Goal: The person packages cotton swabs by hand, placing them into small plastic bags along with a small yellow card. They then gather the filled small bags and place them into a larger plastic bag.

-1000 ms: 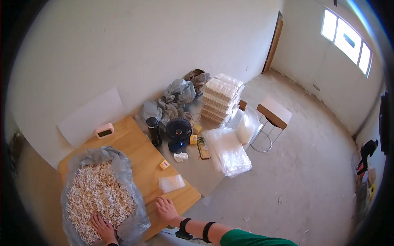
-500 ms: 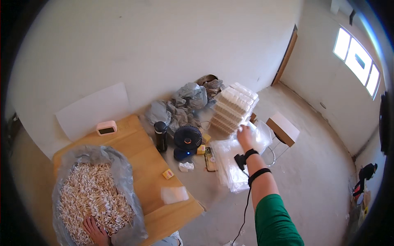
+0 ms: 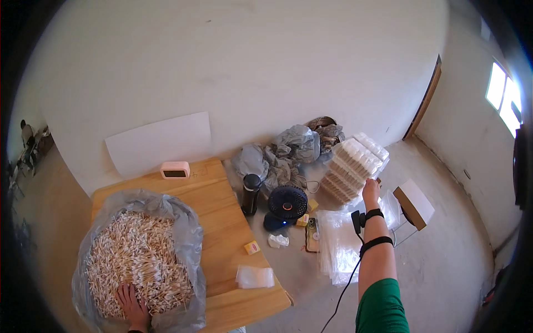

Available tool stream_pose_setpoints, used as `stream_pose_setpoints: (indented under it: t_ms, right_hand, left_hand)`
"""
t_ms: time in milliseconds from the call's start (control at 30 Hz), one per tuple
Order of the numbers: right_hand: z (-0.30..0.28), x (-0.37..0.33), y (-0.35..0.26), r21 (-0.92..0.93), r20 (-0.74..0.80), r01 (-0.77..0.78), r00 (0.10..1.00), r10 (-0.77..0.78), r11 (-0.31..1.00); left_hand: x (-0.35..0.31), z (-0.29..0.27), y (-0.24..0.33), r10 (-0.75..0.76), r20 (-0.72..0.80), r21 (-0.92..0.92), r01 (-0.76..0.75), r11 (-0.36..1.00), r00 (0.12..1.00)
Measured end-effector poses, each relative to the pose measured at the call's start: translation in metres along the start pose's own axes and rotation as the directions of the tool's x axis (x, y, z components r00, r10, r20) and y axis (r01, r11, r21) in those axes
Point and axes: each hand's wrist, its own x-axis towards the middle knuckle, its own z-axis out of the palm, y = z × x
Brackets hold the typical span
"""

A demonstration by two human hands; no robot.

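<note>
A large grey plastic bag [image 3: 194,261] stands on the wooden table at the left, its mouth folded wide around a heap of cotton swabs [image 3: 139,250]. My left hand [image 3: 133,307] rests on the heap's near side, fingers spread and holding nothing. Far to the right, my right arm is stretched out. My right hand [image 3: 371,190] is at the near side of a stack of packed swab bags [image 3: 352,169]. Its fingers look curled in, and whatever they hold is hidden. Clear plastic bags [image 3: 338,238] lie flat beneath the right wrist, which wears black straps and a cabled device.
On the table [image 3: 216,222] are a pink clock [image 3: 175,170], a small yellow box [image 3: 252,247] and clear small bags [image 3: 255,277]. Beyond its right edge stand a black bottle [image 3: 251,195] and a dark fan [image 3: 287,202]. A cardboard box [image 3: 416,205] sits at the right.
The view has swung left, so things appear farther right. My right hand has gone from above the clear bags to the stack's side. My left hand still lies on the swabs.
</note>
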Motion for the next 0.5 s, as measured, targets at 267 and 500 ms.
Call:
stream_pose_setpoints:
  t_ms: [267, 500]
  right_hand:
    - [-0.105, -0.049, -0.061, 0.295, -0.168, 0.156, 0.980, -0.109, 0.943]
    - [-0.209, -0.170, -0.097, 0.889, 0.254, -0.239, 0.967, 0.013, 0.391]
  left_hand:
    - [-0.008, 0.014, -0.014, 0.099, -0.103, 0.012, -0.098, 0.995, 0.990]
    - [0.005, 0.009, -0.007, 0.050, -0.223, -0.104, -0.075, 0.992, 0.974]
